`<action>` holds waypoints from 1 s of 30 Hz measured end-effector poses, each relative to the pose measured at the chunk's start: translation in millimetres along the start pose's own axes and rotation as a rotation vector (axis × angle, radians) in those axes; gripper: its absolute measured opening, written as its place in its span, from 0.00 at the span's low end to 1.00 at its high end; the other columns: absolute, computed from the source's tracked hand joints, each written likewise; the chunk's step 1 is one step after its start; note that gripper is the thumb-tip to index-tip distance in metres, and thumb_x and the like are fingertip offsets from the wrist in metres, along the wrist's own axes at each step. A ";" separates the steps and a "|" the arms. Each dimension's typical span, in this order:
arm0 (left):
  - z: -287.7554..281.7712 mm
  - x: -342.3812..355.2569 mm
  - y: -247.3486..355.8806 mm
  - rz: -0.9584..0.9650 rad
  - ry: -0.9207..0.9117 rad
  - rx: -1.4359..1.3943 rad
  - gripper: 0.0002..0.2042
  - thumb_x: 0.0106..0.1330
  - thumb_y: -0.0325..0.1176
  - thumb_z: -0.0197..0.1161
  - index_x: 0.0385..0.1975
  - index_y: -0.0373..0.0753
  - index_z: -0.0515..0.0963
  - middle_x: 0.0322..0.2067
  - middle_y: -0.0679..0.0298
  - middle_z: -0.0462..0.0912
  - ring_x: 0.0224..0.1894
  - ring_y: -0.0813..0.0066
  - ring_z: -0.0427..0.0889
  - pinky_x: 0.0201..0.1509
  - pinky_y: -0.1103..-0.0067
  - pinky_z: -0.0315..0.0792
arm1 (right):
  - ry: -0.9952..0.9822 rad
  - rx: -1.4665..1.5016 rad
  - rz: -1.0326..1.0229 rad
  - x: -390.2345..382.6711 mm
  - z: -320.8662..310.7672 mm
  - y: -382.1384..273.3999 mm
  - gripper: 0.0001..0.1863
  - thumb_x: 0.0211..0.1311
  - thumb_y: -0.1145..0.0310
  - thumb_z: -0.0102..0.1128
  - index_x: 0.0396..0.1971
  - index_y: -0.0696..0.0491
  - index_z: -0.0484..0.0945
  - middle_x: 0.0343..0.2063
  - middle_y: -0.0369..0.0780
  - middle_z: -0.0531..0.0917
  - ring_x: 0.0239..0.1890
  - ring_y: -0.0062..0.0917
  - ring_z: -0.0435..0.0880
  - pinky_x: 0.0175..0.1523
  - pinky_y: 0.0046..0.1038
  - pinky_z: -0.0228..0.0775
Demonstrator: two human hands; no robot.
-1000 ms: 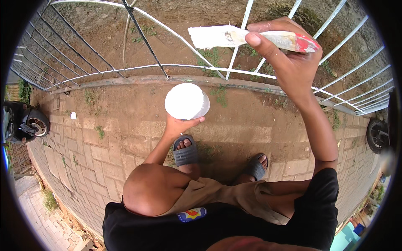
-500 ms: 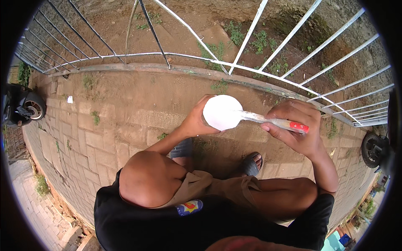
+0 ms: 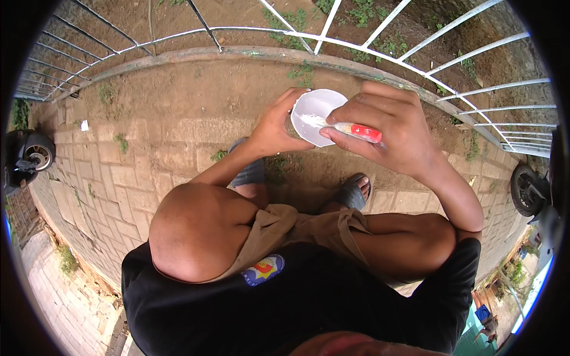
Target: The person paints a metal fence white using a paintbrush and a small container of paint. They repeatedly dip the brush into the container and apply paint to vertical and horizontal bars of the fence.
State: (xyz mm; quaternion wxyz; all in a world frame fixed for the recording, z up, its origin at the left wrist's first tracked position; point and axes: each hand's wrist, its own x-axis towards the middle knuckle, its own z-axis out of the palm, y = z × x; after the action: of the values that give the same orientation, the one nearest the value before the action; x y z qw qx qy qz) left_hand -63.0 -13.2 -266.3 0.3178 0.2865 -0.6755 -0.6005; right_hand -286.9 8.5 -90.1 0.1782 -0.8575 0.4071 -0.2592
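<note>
A white cup (image 3: 316,102) is held above bare ground (image 3: 178,89), its hollow facing up. Left of the cup, the left hand (image 3: 279,123) curls its grip partway round the wall, apparently to steady it. Right of the cup, the right hand (image 3: 389,121) closes its grip on a red-ended paintbrush (image 3: 359,131), slanted, probably so the bristles reach inside; fingers cover part of the rim, so exact contact is unclear. Beyond the cup stands a barred fence (image 3: 363,47).
</note>
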 end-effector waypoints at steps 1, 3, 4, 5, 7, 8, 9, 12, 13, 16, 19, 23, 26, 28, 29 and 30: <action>0.6 -0.8 -0.2 0.021 -0.007 0.032 0.43 0.41 0.34 0.83 0.62 0.34 0.71 0.56 0.52 0.77 0.61 0.55 0.77 0.65 0.65 0.71 | -0.045 -0.034 0.009 0.4 2.2 0.0 0.10 0.51 0.67 0.80 0.32 0.53 0.87 0.28 0.37 0.87 0.29 0.28 0.83 0.32 0.29 0.76; -1.1 -1.3 0.0 0.064 -0.015 0.103 0.43 0.41 0.35 0.83 0.62 0.34 0.71 0.56 0.51 0.77 0.61 0.53 0.77 0.64 0.65 0.72 | -0.132 -0.103 0.019 2.1 5.3 1.1 0.10 0.52 0.66 0.79 0.31 0.52 0.87 0.28 0.37 0.87 0.30 0.28 0.82 0.33 0.29 0.76; -1.5 -1.5 -1.4 0.072 -0.008 0.111 0.43 0.41 0.36 0.83 0.62 0.34 0.71 0.56 0.51 0.76 0.61 0.52 0.77 0.64 0.65 0.72 | -0.136 -0.108 0.029 3.3 7.0 2.0 0.10 0.53 0.65 0.79 0.31 0.52 0.87 0.28 0.37 0.87 0.30 0.28 0.82 0.33 0.29 0.76; -1.3 -1.9 -3.8 0.079 0.000 0.120 0.43 0.42 0.36 0.83 0.62 0.34 0.71 0.56 0.50 0.76 0.61 0.52 0.77 0.64 0.64 0.72 | -0.140 -0.112 0.039 4.2 8.7 2.9 0.10 0.53 0.65 0.78 0.31 0.52 0.87 0.28 0.37 0.87 0.30 0.28 0.81 0.34 0.30 0.76; -0.6 -2.4 -4.6 0.080 0.005 0.111 0.43 0.42 0.37 0.84 0.62 0.34 0.71 0.57 0.50 0.76 0.61 0.51 0.77 0.64 0.64 0.72 | -0.158 -0.121 0.054 6.5 12.0 3.6 0.10 0.54 0.64 0.78 0.31 0.52 0.87 0.28 0.37 0.87 0.30 0.29 0.81 0.34 0.30 0.76; -1.4 -1.8 -3.2 0.074 0.004 0.098 0.43 0.42 0.37 0.84 0.62 0.34 0.71 0.57 0.50 0.76 0.61 0.50 0.77 0.64 0.64 0.72 | -0.169 -0.126 0.055 8.3 13.3 3.8 0.10 0.53 0.65 0.78 0.30 0.52 0.87 0.28 0.37 0.87 0.30 0.29 0.81 0.35 0.31 0.76; -2.6 -2.4 -1.4 0.066 0.004 0.087 0.43 0.41 0.38 0.84 0.62 0.34 0.72 0.57 0.50 0.76 0.61 0.50 0.77 0.64 0.64 0.72 | -0.179 -0.126 0.055 9.9 15.6 4.3 0.09 0.53 0.65 0.78 0.30 0.52 0.87 0.28 0.37 0.87 0.30 0.29 0.81 0.35 0.31 0.76; -5.3 -2.8 4.2 0.053 0.016 0.090 0.44 0.41 0.38 0.84 0.62 0.34 0.72 0.57 0.50 0.76 0.61 0.50 0.77 0.64 0.64 0.72 | -0.203 -0.129 0.049 13.6 21.2 5.6 0.09 0.53 0.67 0.78 0.30 0.53 0.86 0.29 0.37 0.88 0.30 0.29 0.80 0.35 0.30 0.75; -6.4 -3.1 4.5 0.061 0.018 0.104 0.44 0.41 0.38 0.84 0.62 0.34 0.72 0.57 0.50 0.76 0.61 0.50 0.77 0.63 0.64 0.72 | -0.182 -0.120 0.071 14.6 19.8 4.8 0.09 0.53 0.67 0.78 0.30 0.53 0.86 0.29 0.37 0.88 0.29 0.29 0.80 0.35 0.30 0.75; -10.0 -4.5 5.8 0.074 0.029 0.132 0.44 0.41 0.38 0.84 0.61 0.34 0.72 0.57 0.50 0.76 0.61 0.50 0.77 0.63 0.64 0.72 | -0.130 -0.091 0.137 18.6 6.6 1.2 0.08 0.53 0.68 0.77 0.30 0.53 0.86 0.28 0.37 0.88 0.29 0.29 0.79 0.35 0.30 0.74; -11.4 -5.5 5.9 0.067 0.039 0.120 0.43 0.41 0.38 0.84 0.61 0.34 0.72 0.56 0.50 0.76 0.61 0.50 0.77 0.63 0.64 0.72 | -0.127 -0.073 0.191 23.7 -0.1 1.0 0.08 0.53 0.68 0.77 0.29 0.54 0.86 0.29 0.38 0.88 0.29 0.30 0.79 0.35 0.31 0.74; -8.8 -2.4 7.6 0.087 0.035 0.118 0.43 0.41 0.37 0.84 0.62 0.34 0.72 0.56 0.50 0.76 0.60 0.50 0.78 0.63 0.64 0.72 | -0.180 -0.085 0.142 17.4 19.7 8.3 0.08 0.54 0.68 0.77 0.30 0.54 0.87 0.29 0.38 0.88 0.30 0.30 0.80 0.35 0.31 0.74; -8.0 -2.9 9.1 0.087 0.020 0.116 0.43 0.41 0.37 0.84 0.62 0.34 0.71 0.56 0.50 0.76 0.60 0.50 0.78 0.63 0.64 0.72 | -0.183 -0.090 0.123 15.5 25.8 9.5 0.09 0.54 0.67 0.77 0.31 0.54 0.87 0.29 0.38 0.89 0.30 0.30 0.80 0.35 0.31 0.75; -8.7 -2.0 9.3 0.081 0.015 0.117 0.43 0.41 0.37 0.84 0.62 0.34 0.71 0.56 0.50 0.76 0.60 0.50 0.78 0.63 0.64 0.72 | -0.197 -0.097 0.099 16.9 25.2 9.9 0.09 0.54 0.67 0.77 0.31 0.54 0.87 0.30 0.38 0.89 0.30 0.30 0.80 0.35 0.30 0.75; -8.6 -2.5 9.6 0.076 0.015 0.120 0.43 0.41 0.37 0.84 0.62 0.34 0.71 0.56 0.50 0.76 0.60 0.50 0.78 0.63 0.64 0.72 | -0.196 -0.099 0.111 17.1 23.7 8.9 0.09 0.54 0.67 0.77 0.31 0.54 0.87 0.30 0.38 0.89 0.30 0.30 0.80 0.35 0.30 0.75; -8.8 -3.4 9.8 0.071 0.014 0.125 0.43 0.41 0.37 0.84 0.61 0.34 0.71 0.56 0.50 0.76 0.60 0.50 0.78 0.63 0.64 0.72 | -0.194 -0.100 0.123 16.8 21.6 6.7 0.09 0.54 0.67 0.77 0.31 0.54 0.87 0.30 0.38 0.89 0.30 0.30 0.80 0.35 0.30 0.75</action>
State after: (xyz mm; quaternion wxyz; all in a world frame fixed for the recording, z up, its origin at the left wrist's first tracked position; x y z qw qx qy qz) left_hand -54.1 -15.0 -256.2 0.3251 0.2859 -0.7191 -0.5436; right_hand -269.3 -6.8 -105.8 0.1896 -0.8597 0.4523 -0.1428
